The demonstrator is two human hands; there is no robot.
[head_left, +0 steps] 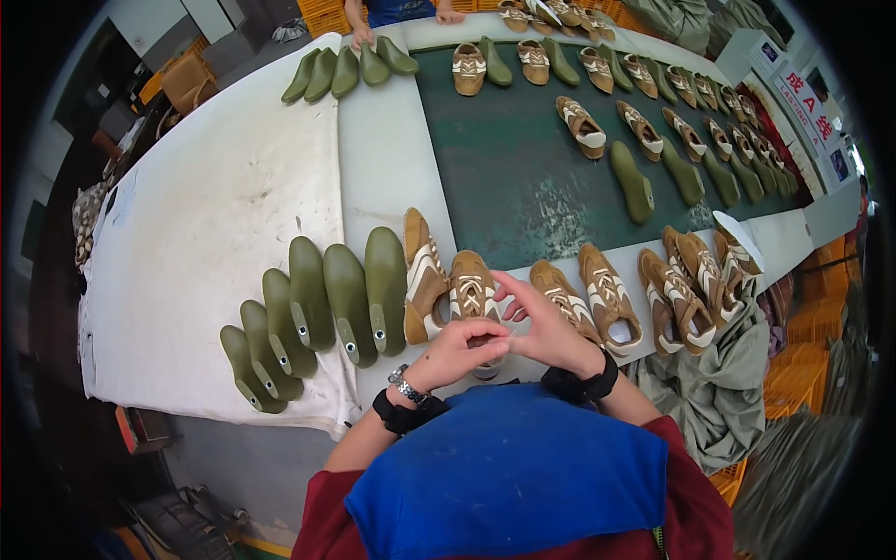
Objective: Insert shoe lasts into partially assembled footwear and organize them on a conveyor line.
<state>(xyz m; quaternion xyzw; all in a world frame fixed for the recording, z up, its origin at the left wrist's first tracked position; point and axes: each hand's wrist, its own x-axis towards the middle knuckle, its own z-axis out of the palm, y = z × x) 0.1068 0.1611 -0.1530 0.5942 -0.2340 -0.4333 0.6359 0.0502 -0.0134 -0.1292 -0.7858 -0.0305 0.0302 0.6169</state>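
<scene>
And my left hand (464,355) meets my right hand (553,329) at the near end of this brown shoe (469,265) on the table (385,168), left fingers curled, right ones parted, any grip I can't tell; light touch, I'd say, clear of the white laces (473,301)

Left hand (455,357) and right hand (553,329) close together, fingertips meeting over heel end of a brown shoe (472,273), white laces, toe pointing away. Anything pinched between: cannot tell. Just left, another shoe (422,266), tilted; then six green lasts (311,297), spread across white cloth (215,205) and tabletop (378,159). More shoes right. Beyond, rows of shoes and lasts on green surface (504,177). Far side: co-worker's hand (363,39) at lasts.
</scene>
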